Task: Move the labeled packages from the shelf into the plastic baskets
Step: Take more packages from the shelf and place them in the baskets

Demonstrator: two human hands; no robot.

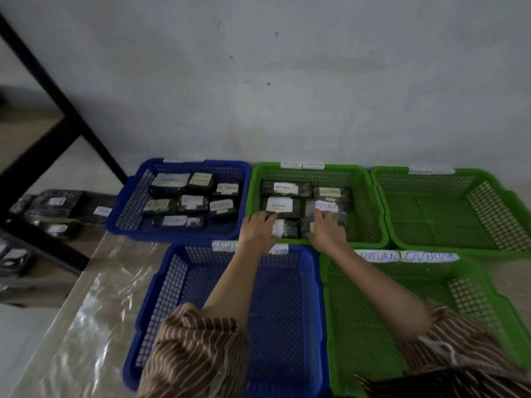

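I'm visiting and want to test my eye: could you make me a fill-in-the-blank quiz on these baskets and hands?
1. Both hands, left hand and right hand, reach into a basket coloured ____.
2. The far blue basket holds dark packages, several labelled ____.
3. The near blue basket holds ____ packages.
4. The baskets number ____ in all.

Missing words: green; RETURN; no; five

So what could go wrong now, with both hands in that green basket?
The middle green basket is nearly covered with packages, so pushing more in might pile them up and hide labels. The left hand and right hand reach across the near blue basket, so a sleeve might nudge it. Packages still on the shelf look blurry, and a label could be misread and sorted wrongly.
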